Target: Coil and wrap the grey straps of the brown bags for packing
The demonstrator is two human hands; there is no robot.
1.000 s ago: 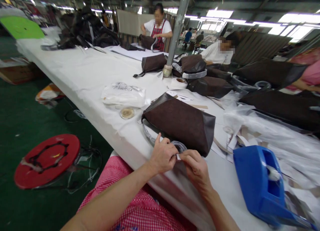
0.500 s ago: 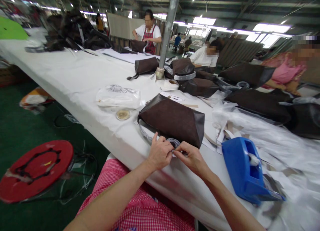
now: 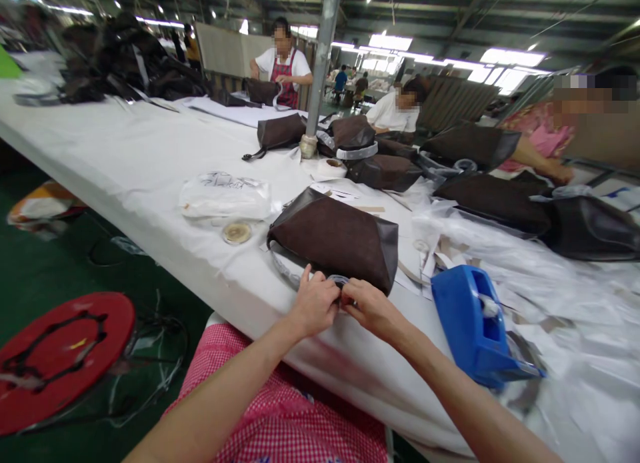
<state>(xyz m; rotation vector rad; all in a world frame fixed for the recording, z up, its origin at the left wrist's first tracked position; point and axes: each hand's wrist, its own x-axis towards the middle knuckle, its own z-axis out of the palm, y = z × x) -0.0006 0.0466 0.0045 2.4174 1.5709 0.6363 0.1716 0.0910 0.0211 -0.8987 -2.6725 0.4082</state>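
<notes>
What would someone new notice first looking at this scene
Front and centre, the left hand and right hand pinch a wrapped strap at the near edge of a brown bag on the long white table. A bright blue tape dispenser sits just to its right.

a blue tape dispenser (image 3: 470,323), a tape roll (image 3: 237,233) and a plastic bag (image 3: 225,196) are seen on the white surface (image 3: 125,156); a red disc (image 3: 55,356) is seen on the floor.

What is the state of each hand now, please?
Left hand: closed, pinching the wrapped strap of the brown bag.
Right hand: closed, pinching the same strap.
</notes>
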